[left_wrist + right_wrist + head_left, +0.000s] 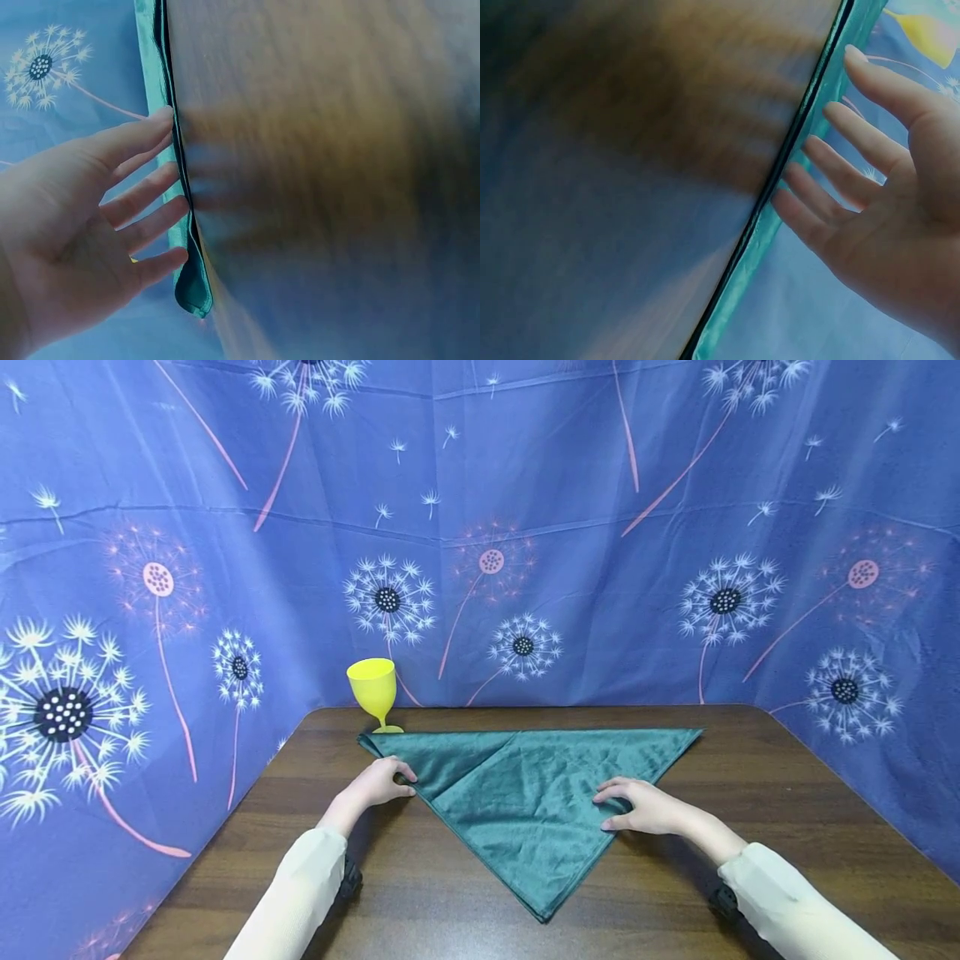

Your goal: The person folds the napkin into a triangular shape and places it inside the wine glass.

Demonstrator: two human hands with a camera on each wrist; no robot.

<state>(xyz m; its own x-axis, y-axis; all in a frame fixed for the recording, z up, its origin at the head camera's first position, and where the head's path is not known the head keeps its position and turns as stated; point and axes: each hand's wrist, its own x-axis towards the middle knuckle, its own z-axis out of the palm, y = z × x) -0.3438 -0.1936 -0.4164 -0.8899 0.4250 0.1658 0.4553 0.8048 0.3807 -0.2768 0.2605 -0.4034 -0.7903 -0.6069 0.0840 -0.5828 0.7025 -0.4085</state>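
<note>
A dark green cloth (517, 793) lies on the table folded into a triangle, one corner pointing toward me and its long edge along the back. My left hand (378, 783) is at its left slanting edge; in the left wrist view the fingers (154, 225) are spread and relaxed against or just over the cloth border. On the opposite side, my right hand (647, 807) hovers at or touches the right slanting edge. Its fingers (840, 172) look loosely extended in the right wrist view, with nothing gripped. Whether the fingertips press the cloth, I cannot tell.
A yellow goblet (373, 689) stands upright at the table's back left, just behind the cloth's left corner. The brown wooden table (757, 793) meets a blue dandelion-print curtain (600, 635) at the back and sides.
</note>
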